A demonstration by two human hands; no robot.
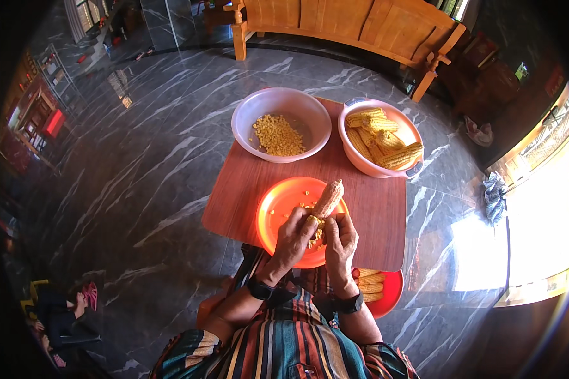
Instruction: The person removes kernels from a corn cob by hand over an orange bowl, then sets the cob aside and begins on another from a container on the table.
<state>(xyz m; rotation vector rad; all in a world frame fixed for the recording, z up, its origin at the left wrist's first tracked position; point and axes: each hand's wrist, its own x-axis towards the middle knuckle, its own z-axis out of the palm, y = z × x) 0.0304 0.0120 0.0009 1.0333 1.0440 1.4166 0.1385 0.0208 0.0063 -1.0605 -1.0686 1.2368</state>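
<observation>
My left hand (pixel 291 241) is closed around the lower end of a corn cob (pixel 328 199), which points up and to the right. Its upper part is stripped bare; yellow kernels remain near my fingers. My right hand (pixel 341 246) is closed too, thumb and fingers bent at the kernelled end of the cob; its fingertips are partly hidden. Below both hands sits a round orange basin (pixel 265 211) with some loose kernels scattered inside.
On the brown table (pixel 376 218) stand a pale basin (pixel 241 129) of loose kernels and a pink basin (pixel 416 136) of whole corn cobs. A red basin (pixel 395 297) with stripped cobs lies lower right. A wooden bench (pixel 341 22) stands beyond. Another person's foot (pixel 80 304) shows lower left.
</observation>
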